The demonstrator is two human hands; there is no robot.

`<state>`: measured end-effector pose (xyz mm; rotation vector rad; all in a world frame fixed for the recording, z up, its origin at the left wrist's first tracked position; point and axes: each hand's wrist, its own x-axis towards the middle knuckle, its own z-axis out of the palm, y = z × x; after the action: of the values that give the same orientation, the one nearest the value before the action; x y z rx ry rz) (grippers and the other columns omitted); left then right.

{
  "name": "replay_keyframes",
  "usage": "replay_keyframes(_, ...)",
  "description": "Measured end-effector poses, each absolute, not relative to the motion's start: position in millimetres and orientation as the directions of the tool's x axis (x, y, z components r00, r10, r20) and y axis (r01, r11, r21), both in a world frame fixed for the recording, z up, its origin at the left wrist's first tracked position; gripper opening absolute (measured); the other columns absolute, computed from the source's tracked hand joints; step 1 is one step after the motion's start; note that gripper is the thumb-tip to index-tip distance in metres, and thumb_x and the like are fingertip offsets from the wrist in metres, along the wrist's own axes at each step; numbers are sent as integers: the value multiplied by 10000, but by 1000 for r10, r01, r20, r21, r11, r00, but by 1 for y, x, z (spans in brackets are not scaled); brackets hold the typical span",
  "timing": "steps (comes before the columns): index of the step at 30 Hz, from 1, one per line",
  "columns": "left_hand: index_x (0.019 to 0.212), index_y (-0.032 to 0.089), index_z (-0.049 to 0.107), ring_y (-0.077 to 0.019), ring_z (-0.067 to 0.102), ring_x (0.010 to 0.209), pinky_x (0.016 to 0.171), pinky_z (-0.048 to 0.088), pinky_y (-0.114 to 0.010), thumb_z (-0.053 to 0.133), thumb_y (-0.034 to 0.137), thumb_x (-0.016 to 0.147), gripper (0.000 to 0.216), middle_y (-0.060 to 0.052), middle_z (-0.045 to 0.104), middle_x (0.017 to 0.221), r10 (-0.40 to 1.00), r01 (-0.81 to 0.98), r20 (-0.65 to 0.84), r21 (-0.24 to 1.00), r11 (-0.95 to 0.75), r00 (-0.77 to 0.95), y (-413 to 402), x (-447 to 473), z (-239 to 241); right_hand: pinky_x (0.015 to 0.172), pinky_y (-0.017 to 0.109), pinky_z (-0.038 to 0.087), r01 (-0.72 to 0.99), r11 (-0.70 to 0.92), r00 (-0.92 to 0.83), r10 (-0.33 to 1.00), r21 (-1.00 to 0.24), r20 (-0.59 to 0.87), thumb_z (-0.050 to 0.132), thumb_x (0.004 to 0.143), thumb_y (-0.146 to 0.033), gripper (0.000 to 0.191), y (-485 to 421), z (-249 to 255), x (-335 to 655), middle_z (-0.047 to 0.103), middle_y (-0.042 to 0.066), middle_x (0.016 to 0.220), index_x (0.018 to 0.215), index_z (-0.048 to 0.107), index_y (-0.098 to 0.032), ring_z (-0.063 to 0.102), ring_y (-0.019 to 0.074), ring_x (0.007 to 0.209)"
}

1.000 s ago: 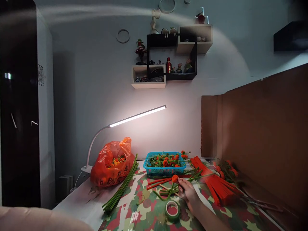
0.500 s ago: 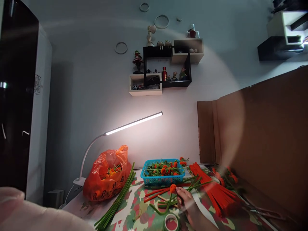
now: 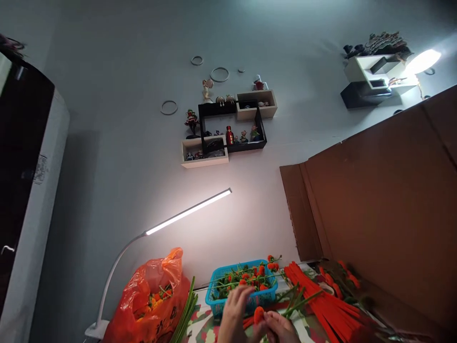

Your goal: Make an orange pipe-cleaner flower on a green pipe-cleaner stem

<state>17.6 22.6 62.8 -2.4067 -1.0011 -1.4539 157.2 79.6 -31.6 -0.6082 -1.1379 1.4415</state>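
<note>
Right hand point(image 3: 281, 327)'s pinching the orange pom-pom flower point(image 3: 259, 314) from its right, half-open left hand point(image 3: 233, 318) just left, looks empty, stem direction's hidden tbh.

No text legible with certainty. Orange plastic bag point(image 3: 144, 325): dark printed characters low on front, creased, partly cut off at lower picture edge, wording unreadable. Label point(image 3: 40, 169) on pale side panel of dark cabinet point(image 3: 21, 152): dense dark print, too small to read. Red bottle point(image 3: 229, 135) on wall shelf point(image 3: 246, 147): tiny marking, illegible.
</note>
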Motion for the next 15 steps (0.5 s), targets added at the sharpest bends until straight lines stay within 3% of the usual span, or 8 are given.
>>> replay_keyframes(3,1065,203,629,-231,637,801,687,537,-309,663,471,676,474,-96,678,945,716,516,614,517,-683,334,56,14,6,412,183,179,-419,143,-244,933,-897,263,683,489,-709,574,81,-36,158,359,-81,381,597,539,-164,263,39,371)
replay_keyframes(5,1052,206,625,-180,617,637,521,497,-245,649,470,691,447,-74,688,873,820,496,456,652,-573,347,65,10,-20,409,189,167,-383,159,-278,920,-910,277,670,508,-722,579,80,-38,158,344,-84,383,614,554,-164,249,43,374)
replay_keyframes(10,881,182,627,-147,585,634,511,448,-195,606,557,725,406,-59,657,794,865,430,473,755,-495,166,62,9,-35,401,199,146,-312,195,-334,894,-930,299,599,484,-809,652,84,-46,153,298,-97,363,620,542,-175,213,43,358)
replay_keyframes(15,918,175,567,-183,599,757,569,428,-212,586,677,679,557,-76,629,855,857,154,459,853,-499,236,62,11,-37,412,214,162,-225,258,-337,884,-939,324,527,493,-858,680,81,-44,153,279,-94,364,610,521,-187,220,54,356)
